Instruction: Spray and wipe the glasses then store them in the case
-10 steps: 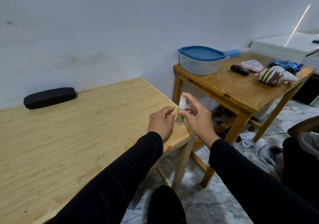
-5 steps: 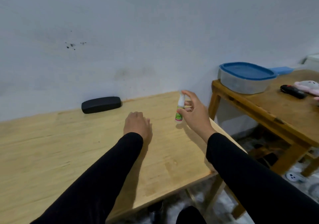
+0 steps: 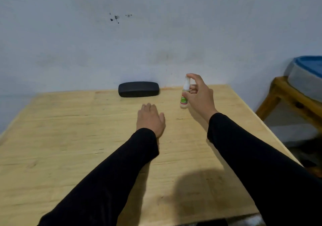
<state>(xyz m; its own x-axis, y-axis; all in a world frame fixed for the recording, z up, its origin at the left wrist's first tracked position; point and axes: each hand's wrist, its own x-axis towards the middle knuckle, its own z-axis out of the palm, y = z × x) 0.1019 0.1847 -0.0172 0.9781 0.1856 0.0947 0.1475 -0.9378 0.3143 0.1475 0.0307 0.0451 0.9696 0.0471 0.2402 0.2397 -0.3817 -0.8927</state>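
**Spray bottle held upright over the bench, case closed at the far edge**

The right hand [image 3: 200, 95] holds a small spray bottle [image 3: 185, 93] upright above the pale wooden bench [image 3: 69, 138], over the far part of it towards the right edge. The fingers [image 3: 192, 77] are clamped on the bottle: the index finger curls over the white top, while the thumb and the other fingers grip the body just below. The bottle has a clear body with a green and red label; the print is too blurred to read. Its base looks to be just off the wood, though I cannot tell for certain whether it touches.

The left hand [image 3: 150, 119] lies palm down over the middle of the bench, fingers together and pointing towards the far edge, holding nothing. Whether the palm presses on the wood or hangs just over it cannot be told. Both arms wear long black sleeves [image 3: 111, 177].

A black glasses case [image 3: 138, 89], long and rounded, lies shut at the far edge of the bench, against the pale wall [image 3: 156, 34]. It is beyond the left hand and to the left of the bottle, apart from both. The glasses themselves cannot be seen.

Past the right edge of the bench stands a second, darker wooden table [image 3: 285, 100], carrying a grey tub with a blue lid [image 3: 308, 65], cut off by the frame. A few dark specks mark the wall above the case
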